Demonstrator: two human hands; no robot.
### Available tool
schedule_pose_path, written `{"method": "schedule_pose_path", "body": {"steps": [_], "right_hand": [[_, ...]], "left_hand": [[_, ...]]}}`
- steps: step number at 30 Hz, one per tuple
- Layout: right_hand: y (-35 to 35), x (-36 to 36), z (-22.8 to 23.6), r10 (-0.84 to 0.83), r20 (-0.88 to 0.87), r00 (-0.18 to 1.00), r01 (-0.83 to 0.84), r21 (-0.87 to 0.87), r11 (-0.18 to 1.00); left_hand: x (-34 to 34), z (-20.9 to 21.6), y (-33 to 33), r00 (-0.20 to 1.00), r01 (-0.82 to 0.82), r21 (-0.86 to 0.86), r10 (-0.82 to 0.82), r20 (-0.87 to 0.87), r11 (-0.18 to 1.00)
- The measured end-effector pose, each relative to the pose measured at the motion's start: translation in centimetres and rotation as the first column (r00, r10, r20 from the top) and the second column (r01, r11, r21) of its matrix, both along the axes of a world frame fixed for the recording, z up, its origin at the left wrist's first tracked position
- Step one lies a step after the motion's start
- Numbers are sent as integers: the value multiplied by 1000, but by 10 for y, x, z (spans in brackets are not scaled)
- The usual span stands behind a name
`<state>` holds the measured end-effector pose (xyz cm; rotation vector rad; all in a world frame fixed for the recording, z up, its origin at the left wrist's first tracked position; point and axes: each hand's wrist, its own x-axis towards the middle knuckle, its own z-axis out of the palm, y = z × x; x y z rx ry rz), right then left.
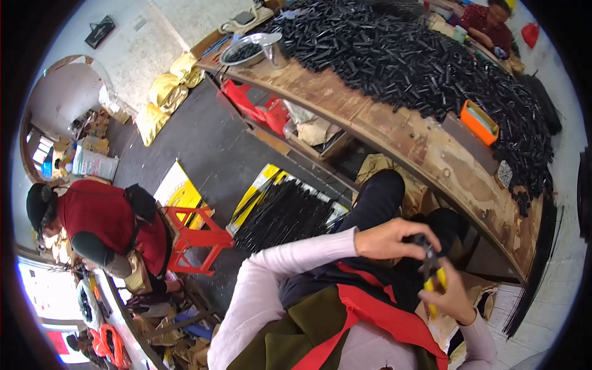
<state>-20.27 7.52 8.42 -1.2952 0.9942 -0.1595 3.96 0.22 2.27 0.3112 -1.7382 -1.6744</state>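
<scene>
We are pinching a small black part (420,242) in the left hand (388,239); the right hand (449,295), just below, is clamping yellow-handled pliers (433,275) pointing up at it.

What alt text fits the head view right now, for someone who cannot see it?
The person's left hand and right hand meet over the lap, working yellow-handled pliers on a small dark part. Ahead, a wooden workbench carries a heap of short black tubes.
</scene>
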Motion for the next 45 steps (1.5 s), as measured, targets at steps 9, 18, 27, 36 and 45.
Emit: {"method": "schedule_pose_path", "body": {"steps": [9, 18, 27, 36, 45], "right_hand": [[-25, 1, 41, -52, -79, 995, 51, -21, 998], [-2, 0, -3, -444, -172, 879, -118, -982, 148], [-16, -11, 8, -15, -47, 999, 13, -37, 999], [-21, -12, -10, -311, -322, 894, -175, -890, 420], [-17, -17, 21, -236, -448, 862, -267, -798, 540]], "left_hand": [[12, 15, -16, 988, 57, 174, -80, 129, 983], [-2, 13, -12, 991, -38, 173, 15, 132, 984], [4, 11, -20, 981, 60, 162, -89, 174, 985], [-3, -7, -21, 996, -38, 195, 22, 82, 980], [-9, -1, -26, 997, -41, 140, 31, 78, 989]]}}
